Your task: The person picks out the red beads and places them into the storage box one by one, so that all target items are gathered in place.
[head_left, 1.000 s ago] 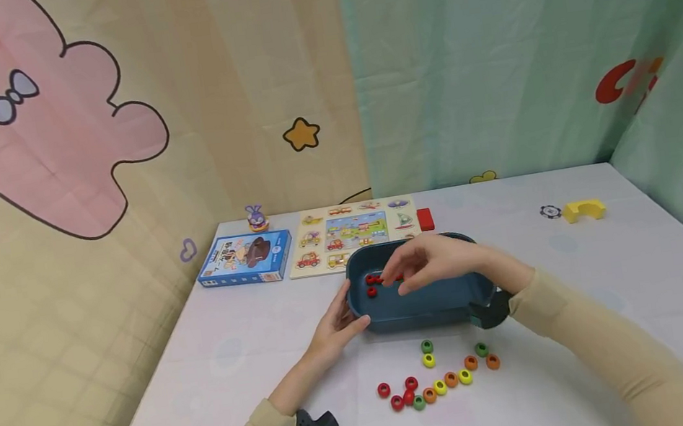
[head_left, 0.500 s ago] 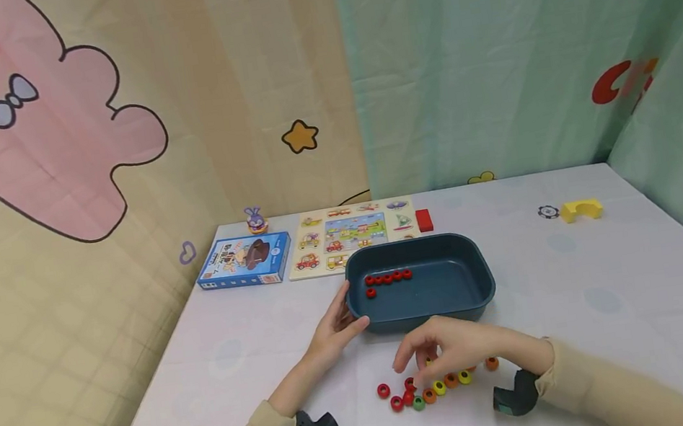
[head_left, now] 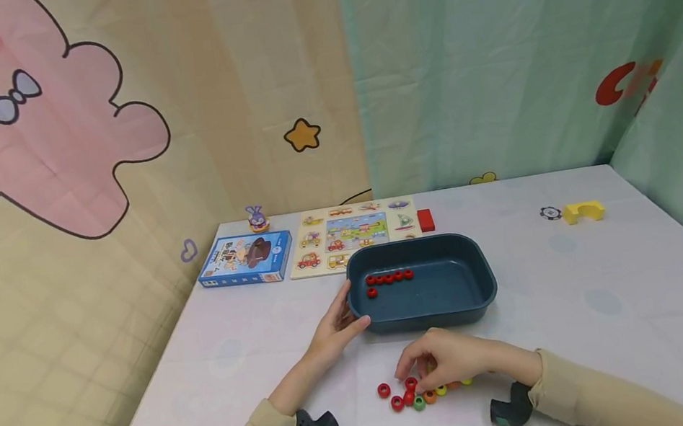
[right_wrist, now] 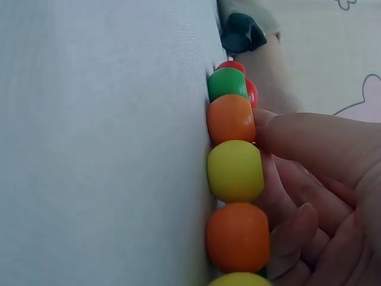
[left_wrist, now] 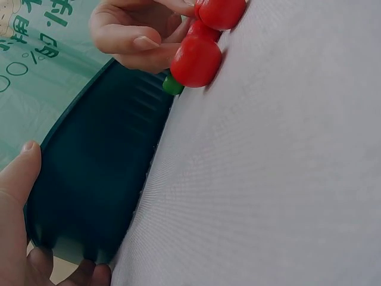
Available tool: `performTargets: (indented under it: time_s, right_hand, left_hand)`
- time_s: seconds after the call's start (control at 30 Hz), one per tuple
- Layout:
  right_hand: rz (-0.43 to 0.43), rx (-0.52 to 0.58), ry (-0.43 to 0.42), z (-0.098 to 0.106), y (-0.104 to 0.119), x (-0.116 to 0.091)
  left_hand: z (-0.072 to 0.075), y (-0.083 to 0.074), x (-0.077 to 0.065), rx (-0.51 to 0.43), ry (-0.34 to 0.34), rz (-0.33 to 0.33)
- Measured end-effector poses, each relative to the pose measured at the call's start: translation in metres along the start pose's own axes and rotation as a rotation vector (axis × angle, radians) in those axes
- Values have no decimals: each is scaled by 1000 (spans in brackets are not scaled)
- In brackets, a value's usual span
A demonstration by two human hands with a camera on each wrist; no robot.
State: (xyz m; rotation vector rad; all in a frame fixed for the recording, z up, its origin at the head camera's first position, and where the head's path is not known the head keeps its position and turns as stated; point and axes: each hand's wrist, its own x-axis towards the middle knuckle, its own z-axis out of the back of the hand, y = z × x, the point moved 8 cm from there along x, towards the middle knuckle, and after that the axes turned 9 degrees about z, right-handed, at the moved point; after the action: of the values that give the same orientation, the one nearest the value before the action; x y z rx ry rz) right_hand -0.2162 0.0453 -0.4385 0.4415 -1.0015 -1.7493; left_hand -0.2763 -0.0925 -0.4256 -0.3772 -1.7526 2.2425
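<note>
At the left end of a dark blue plastic basin [head_left: 459,302], my left hand [head_left: 331,332] holds the rim, thumb on the near side and fingers round the end. Inside the basin lie several red beads [head_left: 389,278], most of them in a row, with one below. Nearer to me on the table, my right hand [head_left: 447,357] pinches a red bead [head_left: 410,383] between thumb and forefinger. Other red beads [head_left: 397,403] and a green bead [head_left: 419,402] lie beside it. An orange bead [right_wrist: 231,120] and a yellow bead [right_wrist: 235,171] show in the right wrist view; the hand partly covers this group in the head view.
Behind the basin lie a wooden picture puzzle [head_left: 307,247], a blue box [head_left: 245,259] and a red block [head_left: 425,220]. A small purple rabbit figure [head_left: 257,219] stands at the back left. A yellow arch block [head_left: 584,211] lies at the far right.
From above the basin, my right hand has come down towards me to the loose beads, and its fingers have settled round a red one. My left hand stays on the basin.
</note>
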Motion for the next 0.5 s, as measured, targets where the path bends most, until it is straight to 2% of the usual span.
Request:
performTargets:
  time_s: [0.5]
  right_hand:
    - [25,-108,-14,1,-4,1]
  left_hand:
    - [0,1,0,9,1,10]
